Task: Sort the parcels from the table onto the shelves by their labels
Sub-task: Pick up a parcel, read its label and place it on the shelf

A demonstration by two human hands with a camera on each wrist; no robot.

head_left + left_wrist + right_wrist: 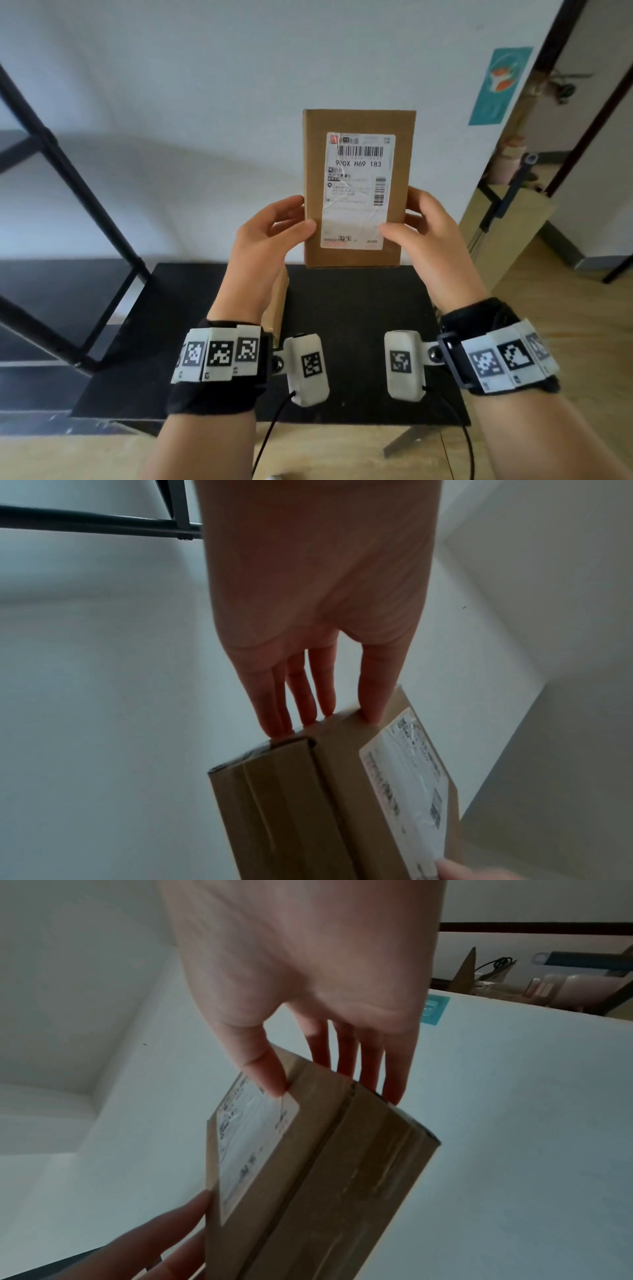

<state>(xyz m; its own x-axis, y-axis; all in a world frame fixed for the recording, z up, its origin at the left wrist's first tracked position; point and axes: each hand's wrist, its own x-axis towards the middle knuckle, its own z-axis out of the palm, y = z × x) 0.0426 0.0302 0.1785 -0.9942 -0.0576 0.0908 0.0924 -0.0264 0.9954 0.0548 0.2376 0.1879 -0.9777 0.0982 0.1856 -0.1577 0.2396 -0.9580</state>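
Note:
A brown cardboard parcel is held upright above the black table, its white shipping label facing me with the print "900X H69 183". My left hand pinches the parcel's left edge, thumb on the front and fingers behind. My right hand pinches the right edge the same way. The left wrist view shows my fingers behind the parcel. The right wrist view shows my thumb on the label's corner of the parcel. A second cardboard parcel stands on the table, mostly hidden by my left wrist.
A black metal shelf frame stands to the left, against the white wall. On the right an open doorway shows cardboard and clutter. A teal poster hangs on the wall. Wooden floor lies in front of the table.

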